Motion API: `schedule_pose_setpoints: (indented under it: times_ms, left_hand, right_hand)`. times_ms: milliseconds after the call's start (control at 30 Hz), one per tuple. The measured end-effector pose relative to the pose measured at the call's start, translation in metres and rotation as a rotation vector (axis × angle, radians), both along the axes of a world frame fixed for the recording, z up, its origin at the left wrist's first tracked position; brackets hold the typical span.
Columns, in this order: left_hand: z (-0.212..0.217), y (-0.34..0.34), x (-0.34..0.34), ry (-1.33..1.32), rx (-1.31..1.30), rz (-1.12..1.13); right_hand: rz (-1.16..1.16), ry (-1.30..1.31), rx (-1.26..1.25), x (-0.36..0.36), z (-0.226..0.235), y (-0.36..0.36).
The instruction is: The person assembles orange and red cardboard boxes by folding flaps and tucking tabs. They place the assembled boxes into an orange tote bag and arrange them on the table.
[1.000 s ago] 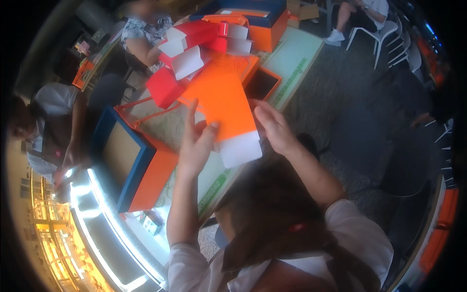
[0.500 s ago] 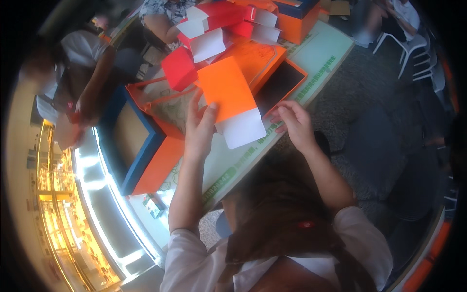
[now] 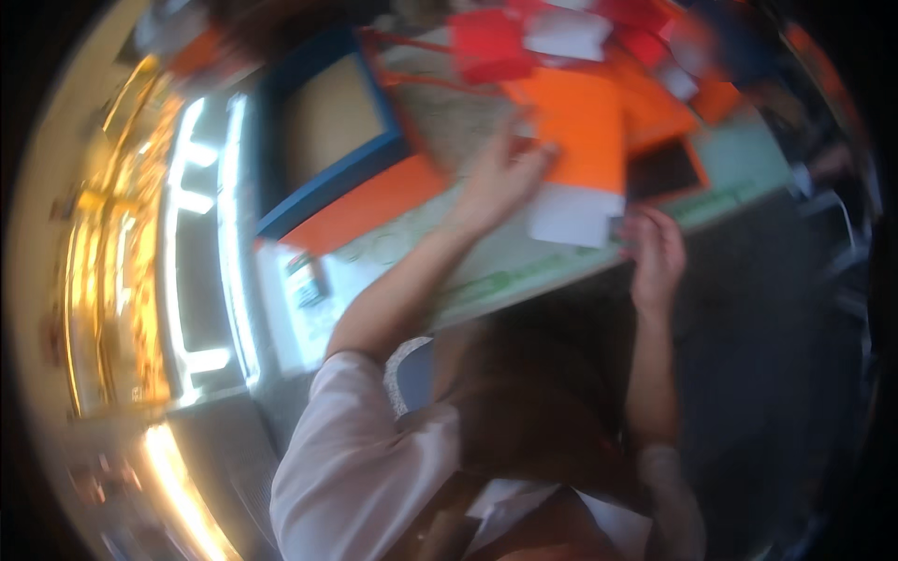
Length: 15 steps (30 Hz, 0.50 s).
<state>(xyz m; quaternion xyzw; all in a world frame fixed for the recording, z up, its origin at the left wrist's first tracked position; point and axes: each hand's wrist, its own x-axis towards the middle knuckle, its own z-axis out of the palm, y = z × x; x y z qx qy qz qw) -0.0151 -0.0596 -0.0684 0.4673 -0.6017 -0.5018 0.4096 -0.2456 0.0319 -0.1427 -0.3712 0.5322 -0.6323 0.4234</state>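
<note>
Left hand (image 3: 505, 182) is clamped on the left edge of an orange folding carton (image 3: 582, 122), thumb on the edge by the front face, other fingers blurred at its far left side. Carton is over the near part of a pale green printed table (image 3: 748, 154), right of the middle, tilted, its white end flap (image 3: 572, 217) pointing near. Right hand (image 3: 657, 262) is at the near right corner of that flap, fingers bent and bunched; cannot tell if they pinch the flap or just sit beside it, too blurred.

Just right of the carton, and partly behind it: an orange box with a dark interior (image 3: 666, 170). Far side: a pile of red cartons (image 3: 486, 45), white flaps showing on some. Left of the left hand: a larger orange box (image 3: 369, 204) with a blue rim (image 3: 327, 182) and a tan panel (image 3: 334, 122) inside; orange strap (image 3: 444, 84) on its far right. Near left of that, a small white-and-green box (image 3: 304, 279). Far left: brightly lit display case (image 3: 210, 234). Wearer has a brown apron (image 3: 533, 402) and white sleeves (image 3: 355, 449).
</note>
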Motion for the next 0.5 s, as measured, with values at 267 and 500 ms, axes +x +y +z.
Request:
schedule_pose_setpoints:
  times_ms: [267,500]
  left_hand:
    - [-0.012,-0.004,0.01,0.266,0.006,0.163]
    - [-0.021,0.001,0.014,0.29,0.129,0.185]
  right_hand:
    - [0.278,-0.212,0.05,-0.014,0.026,-0.005]
    - [0.516,-0.306,0.162,-0.033,0.022,-0.001]
